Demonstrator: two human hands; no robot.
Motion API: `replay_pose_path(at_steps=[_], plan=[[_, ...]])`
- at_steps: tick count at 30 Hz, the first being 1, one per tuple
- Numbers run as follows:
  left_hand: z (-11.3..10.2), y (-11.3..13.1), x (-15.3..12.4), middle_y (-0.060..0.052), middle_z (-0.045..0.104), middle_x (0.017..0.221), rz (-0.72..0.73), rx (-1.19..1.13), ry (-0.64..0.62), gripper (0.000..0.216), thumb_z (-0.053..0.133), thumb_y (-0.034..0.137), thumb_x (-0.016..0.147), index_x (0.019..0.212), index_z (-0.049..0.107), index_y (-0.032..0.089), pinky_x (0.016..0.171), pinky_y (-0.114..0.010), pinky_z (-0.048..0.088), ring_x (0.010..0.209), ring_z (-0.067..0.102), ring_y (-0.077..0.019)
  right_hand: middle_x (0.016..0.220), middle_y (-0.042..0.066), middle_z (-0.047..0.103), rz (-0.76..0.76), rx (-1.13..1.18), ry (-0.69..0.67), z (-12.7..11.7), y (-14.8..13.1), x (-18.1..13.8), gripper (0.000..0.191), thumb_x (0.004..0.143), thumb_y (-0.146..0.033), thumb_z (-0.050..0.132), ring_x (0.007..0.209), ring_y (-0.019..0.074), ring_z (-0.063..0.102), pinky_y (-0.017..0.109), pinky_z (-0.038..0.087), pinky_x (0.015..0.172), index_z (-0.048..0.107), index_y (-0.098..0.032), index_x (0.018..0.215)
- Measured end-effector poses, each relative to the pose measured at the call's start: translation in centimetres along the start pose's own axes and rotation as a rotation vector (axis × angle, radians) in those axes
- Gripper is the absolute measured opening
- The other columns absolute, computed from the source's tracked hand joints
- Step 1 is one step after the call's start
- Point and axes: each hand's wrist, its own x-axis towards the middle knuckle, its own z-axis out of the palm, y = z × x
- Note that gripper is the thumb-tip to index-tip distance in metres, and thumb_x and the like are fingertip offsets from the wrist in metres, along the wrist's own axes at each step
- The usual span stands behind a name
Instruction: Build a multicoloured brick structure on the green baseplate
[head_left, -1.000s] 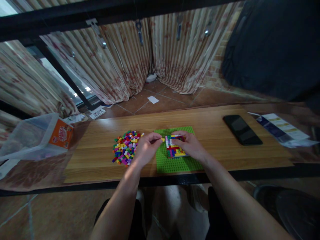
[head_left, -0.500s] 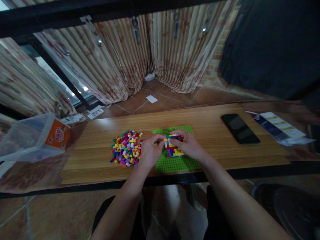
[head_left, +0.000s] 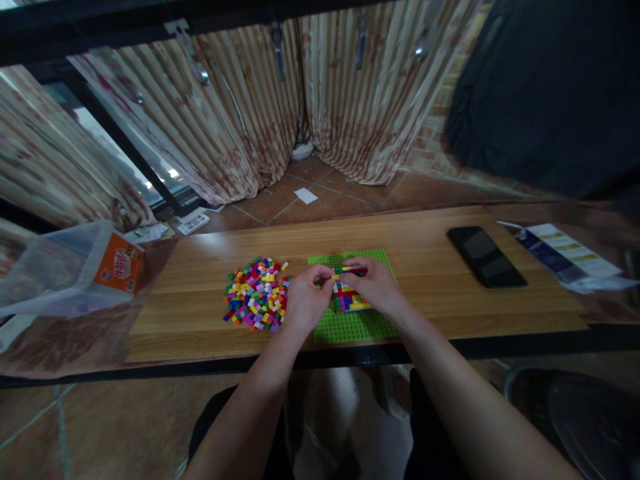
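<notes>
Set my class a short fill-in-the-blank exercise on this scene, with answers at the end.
1. The studded baseplate beneath the brick build is ____.
2. The pile of loose bricks lies nearer the person's ____ hand.
3. The clear plastic bin bears an ____ label.

Missing words: green; left; orange.

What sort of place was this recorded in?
Probably a room in a home, judging by the long patterned curtains, the tiled floor and the toy bricks heaped on a wooden tabletop.
</notes>
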Motion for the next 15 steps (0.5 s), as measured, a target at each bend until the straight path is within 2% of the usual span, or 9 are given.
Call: replay_pose_path(at_steps=[8,15], plan=[[0.11,-0.19,0.31,-0.002,0.072,0.076,-0.057,-0.123,-0.008,0.008,0.065,0.010,0.073,0.072,0.067,0.017,0.071,-0.027,0.055,0.071,0.068,-0.0151,0.094,0.007,0.075,0.042,0.058,0.010,0.38,0.19,0.30,0.030,0.070,-0.032,0.068,0.087,0.0226,0.070,0.033,0.053,0.077,0.074,-0.019,0.097],[0.28,-0.30,0.17,-0.002,0.074,0.076,-0.031,-0.072,0.025,0.008,0.066,0.015,0.076,0.071,0.071,0.019,0.069,-0.028,0.055,0.071,0.069,-0.0162,0.086,0.005,0.076,0.054,0.118,0.027,0.80,0.46,0.55,0.027,0.068,-0.030,0.069,0.082,0.0228,0.071,0.031,0.054,0.071,0.075,-0.021,0.093]])
